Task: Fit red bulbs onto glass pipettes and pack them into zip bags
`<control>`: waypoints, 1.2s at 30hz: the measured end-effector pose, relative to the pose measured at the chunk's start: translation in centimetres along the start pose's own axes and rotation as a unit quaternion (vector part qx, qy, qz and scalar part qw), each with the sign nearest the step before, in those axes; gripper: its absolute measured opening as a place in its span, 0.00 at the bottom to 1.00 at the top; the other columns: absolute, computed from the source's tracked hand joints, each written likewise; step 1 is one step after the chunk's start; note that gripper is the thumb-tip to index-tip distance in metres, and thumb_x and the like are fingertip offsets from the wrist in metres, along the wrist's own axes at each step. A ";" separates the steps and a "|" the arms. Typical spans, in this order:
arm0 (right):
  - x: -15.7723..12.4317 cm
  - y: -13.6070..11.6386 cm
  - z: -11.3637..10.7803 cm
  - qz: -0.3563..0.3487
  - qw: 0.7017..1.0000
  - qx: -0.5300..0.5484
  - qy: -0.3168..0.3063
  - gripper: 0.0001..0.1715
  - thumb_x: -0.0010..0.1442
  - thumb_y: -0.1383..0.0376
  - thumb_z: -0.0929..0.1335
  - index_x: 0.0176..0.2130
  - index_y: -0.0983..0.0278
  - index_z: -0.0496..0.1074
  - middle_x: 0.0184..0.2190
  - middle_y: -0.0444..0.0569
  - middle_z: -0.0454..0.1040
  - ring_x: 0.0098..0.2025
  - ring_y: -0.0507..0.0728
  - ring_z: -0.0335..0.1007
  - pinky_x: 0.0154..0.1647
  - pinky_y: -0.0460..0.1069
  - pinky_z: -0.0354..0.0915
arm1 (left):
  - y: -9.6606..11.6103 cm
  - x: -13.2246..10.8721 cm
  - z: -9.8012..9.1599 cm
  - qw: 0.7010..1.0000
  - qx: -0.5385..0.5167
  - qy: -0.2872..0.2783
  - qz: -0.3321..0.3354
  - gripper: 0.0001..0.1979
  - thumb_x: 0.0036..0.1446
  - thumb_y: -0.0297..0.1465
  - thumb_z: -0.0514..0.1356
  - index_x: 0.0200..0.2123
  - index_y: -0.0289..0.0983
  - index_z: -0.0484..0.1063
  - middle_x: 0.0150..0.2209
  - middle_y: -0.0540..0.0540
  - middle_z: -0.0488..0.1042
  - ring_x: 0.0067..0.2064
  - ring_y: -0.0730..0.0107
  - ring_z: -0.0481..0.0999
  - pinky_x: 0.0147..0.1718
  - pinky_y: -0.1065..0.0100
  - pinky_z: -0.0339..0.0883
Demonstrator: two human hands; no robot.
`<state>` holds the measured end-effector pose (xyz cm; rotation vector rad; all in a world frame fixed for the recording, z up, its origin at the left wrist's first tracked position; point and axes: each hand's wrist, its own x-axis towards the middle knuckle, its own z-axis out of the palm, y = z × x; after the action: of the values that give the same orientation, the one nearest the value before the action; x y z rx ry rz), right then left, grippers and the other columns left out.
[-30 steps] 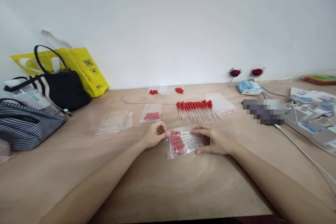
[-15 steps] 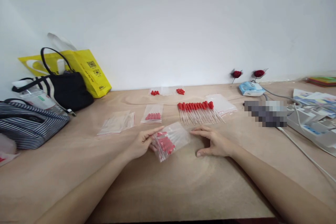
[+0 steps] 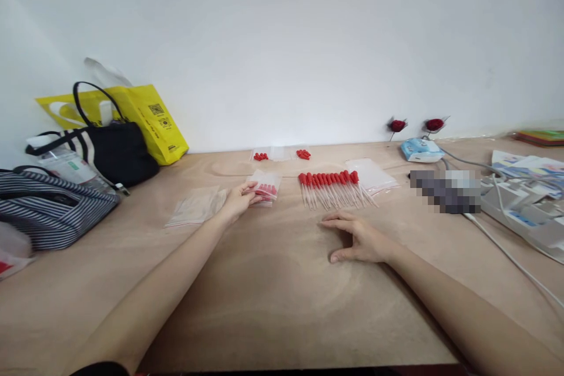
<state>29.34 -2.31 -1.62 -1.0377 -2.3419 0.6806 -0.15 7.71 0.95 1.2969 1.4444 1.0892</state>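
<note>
My left hand point(image 3: 239, 202) pinches the edge of a clear zip bag point(image 3: 267, 188) that holds several red-ended pieces with pale stems. This bag lies over another bag of the same kind, which is mostly covered. My right hand point(image 3: 359, 239) rests on the table with thumb and fingers apart, holding nothing. Just beyond it, a row of red-tipped sticks point(image 3: 330, 179) with pale stems lies side by side. Flat zip bags point(image 3: 194, 207) lie left of my left hand, near the forearm.
Small bags of red pieces point(image 3: 260, 156) lie by the wall. A clear plastic bag point(image 3: 372, 174) sits behind the sticks. At right are a blue tissue pack point(image 3: 422, 150), a power strip point(image 3: 524, 211) and cables. At left stand a yellow bag point(image 3: 154, 123), a black bag point(image 3: 118, 150) and a striped pouch point(image 3: 57, 211).
My left hand has moved away from me and slightly left, carrying the filled zip bag onto the other filled bag. My right hand has stayed in place.
</note>
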 end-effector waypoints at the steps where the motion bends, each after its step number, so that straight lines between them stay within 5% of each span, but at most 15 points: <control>1: 0.0 0.0 0.0 -0.001 1.000 0.001 -0.001 0.41 0.43 0.48 0.70 0.53 0.62 0.63 0.51 0.54 0.63 0.53 0.61 0.59 0.54 0.57 0.56 | 0.0 0.0 -0.2 1.000 0.017 -0.012 -0.005 0.19 0.48 0.21 0.58 0.46 0.31 0.67 0.31 0.45 0.74 0.30 0.73 0.76 0.34 0.71 0.71; 5: 0.1 0.0 0.0 -0.003 1.000 0.000 0.000 0.40 0.43 0.48 0.70 0.52 0.61 0.64 0.51 0.54 0.63 0.53 0.62 0.59 0.54 0.58 0.56 | 0.4 -0.9 -3.9 0.990 0.137 -0.026 0.003 0.20 0.43 0.30 0.63 0.42 0.31 0.71 0.24 0.47 0.73 0.29 0.64 0.75 0.31 0.66 0.69; 7: 0.1 0.0 0.0 -0.005 1.000 -0.002 0.000 0.40 0.43 0.48 0.70 0.52 0.62 0.64 0.50 0.55 0.63 0.53 0.62 0.59 0.54 0.58 0.56 | 0.3 -1.6 -6.7 0.914 0.392 0.032 0.098 0.20 0.48 0.37 0.57 0.44 0.33 0.70 0.33 0.43 0.74 0.38 0.61 0.74 0.38 0.63 0.67; 10: 0.0 0.0 0.0 -0.004 1.000 -0.004 -0.001 0.39 0.43 0.48 0.70 0.52 0.61 0.64 0.50 0.54 0.63 0.53 0.62 0.59 0.54 0.58 0.55 | -0.6 -2.5 -10.5 0.881 0.456 0.075 0.101 0.29 0.46 0.41 0.57 0.50 0.29 0.66 0.52 0.34 0.65 0.55 0.49 0.60 0.53 0.55 0.53; 13: 0.0 0.0 0.0 0.000 1.000 -0.004 -0.003 0.39 0.44 0.47 0.70 0.52 0.61 0.64 0.51 0.54 0.63 0.53 0.62 0.58 0.54 0.58 0.55 | -2.4 -3.2 -12.2 0.827 0.558 0.036 0.057 0.38 0.47 0.47 0.53 0.56 0.26 0.58 0.58 0.33 0.56 0.59 0.50 0.54 0.55 0.58 0.50; 20: -0.1 0.0 -0.1 0.003 1.000 -0.007 -0.009 0.40 0.44 0.47 0.69 0.52 0.62 0.63 0.51 0.54 0.63 0.53 0.61 0.58 0.54 0.58 0.55 | -3.7 -3.9 -11.2 0.788 0.611 0.053 0.059 0.25 0.57 0.39 0.43 0.51 0.34 0.66 0.54 0.42 0.64 0.57 0.57 0.60 0.54 0.62 0.53; 26: -0.1 -0.1 -0.1 0.006 1.000 0.000 -0.008 0.40 0.44 0.47 0.70 0.52 0.61 0.64 0.51 0.54 0.63 0.53 0.62 0.58 0.54 0.59 0.55 | -1.9 -3.7 -9.3 0.762 0.645 0.049 0.035 0.36 0.52 0.52 0.45 0.54 0.33 0.61 0.50 0.32 0.66 0.49 0.45 0.67 0.44 0.55 0.61; 31: 0.0 0.0 0.0 0.005 1.000 0.002 -0.006 0.40 0.43 0.47 0.70 0.52 0.61 0.64 0.51 0.54 0.63 0.53 0.62 0.58 0.54 0.58 0.55 | -1.7 -3.4 -7.7 0.710 0.699 0.056 0.064 0.27 0.59 0.37 0.38 0.44 0.25 0.70 0.38 0.29 0.72 0.40 0.49 0.73 0.39 0.58 0.63; 34: 0.0 0.1 0.0 0.004 1.000 0.002 -0.006 0.40 0.43 0.47 0.70 0.52 0.61 0.64 0.51 0.54 0.63 0.53 0.62 0.58 0.54 0.59 0.55 | -1.9 -3.2 -7.9 0.726 0.679 0.087 0.058 0.26 0.58 0.33 0.37 0.49 0.27 0.67 0.37 0.31 0.74 0.39 0.48 0.73 0.38 0.56 0.63; 36: 0.1 0.1 0.0 0.004 1.000 0.002 -0.008 0.40 0.43 0.47 0.70 0.53 0.60 0.63 0.51 0.54 0.63 0.53 0.62 0.58 0.54 0.59 0.55 | -1.8 -3.0 -8.5 0.773 0.621 0.113 0.061 0.26 0.58 0.34 0.38 0.48 0.28 0.68 0.36 0.31 0.75 0.39 0.46 0.73 0.37 0.54 0.63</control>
<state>29.37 -2.18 -1.70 -1.0443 -2.3494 0.6988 -8.58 4.17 1.30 2.1938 2.4456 0.2107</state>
